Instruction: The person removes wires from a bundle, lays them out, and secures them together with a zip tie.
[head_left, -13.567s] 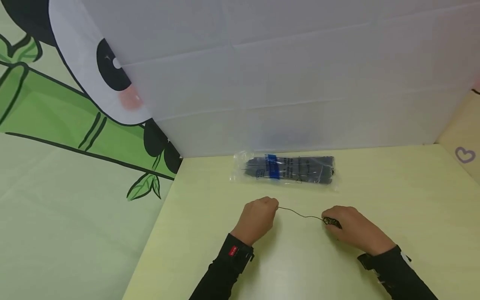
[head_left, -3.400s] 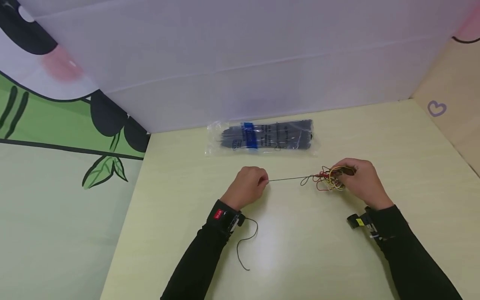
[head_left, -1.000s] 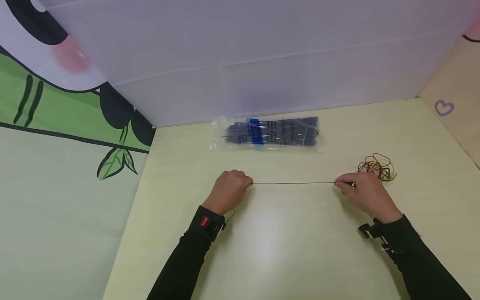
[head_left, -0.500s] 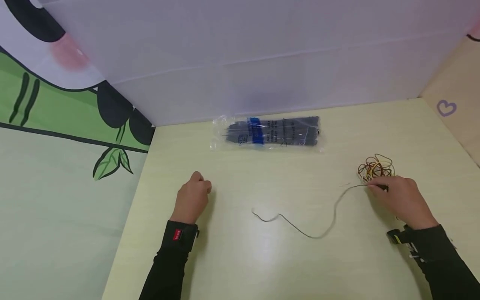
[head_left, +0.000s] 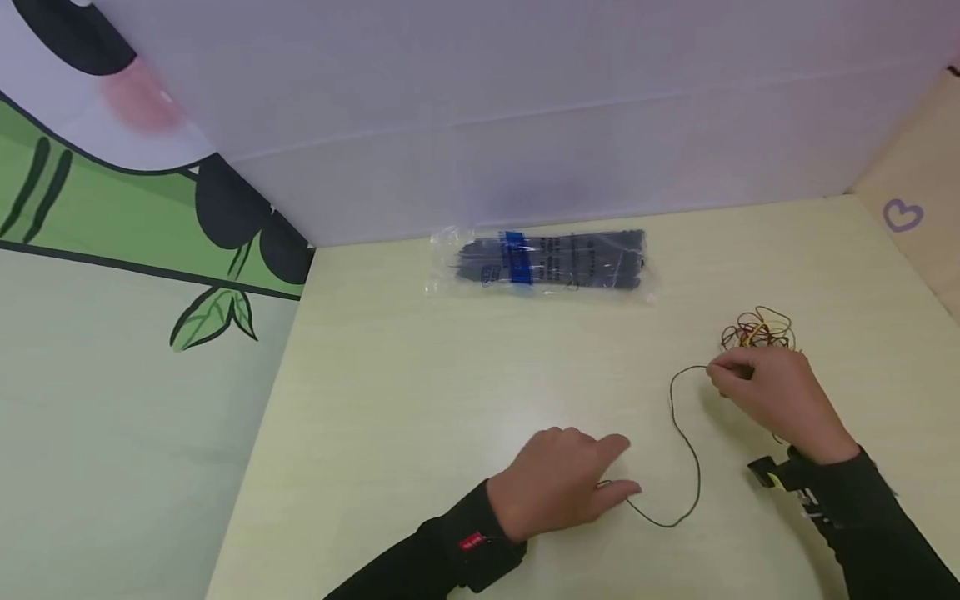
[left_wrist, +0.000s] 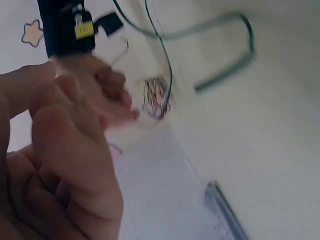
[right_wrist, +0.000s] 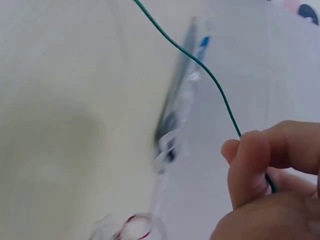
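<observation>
In the head view a thin dark green wire (head_left: 698,471) runs in a loose curve from my right hand to my left. My right hand (head_left: 783,400) pinches it between thumb and forefinger; the right wrist view shows the green wire (right_wrist: 212,75) passing through the fingertips. My left hand (head_left: 558,479) is over the table near the wire's loose end, thumb and forefinger spread apart. From the left wrist view, the wire's end hangs free of those fingers. Just behind my right hand lies a tangle of red, yellow and brown wires (head_left: 757,329), partly hidden by that hand.
Toward the back of the pale yellow table (head_left: 420,358) lies a clear plastic bag of dark grey strips (head_left: 585,260) with a blue band. A white sheet (head_left: 525,125) rises behind the table, and a wood-toned panel (head_left: 922,258) borders the right.
The wire, earlier taut between both hands, was let go by my left hand and now curves slackly. My left hand moved left, then swung right and nearer. The tangle now lies on the table.
</observation>
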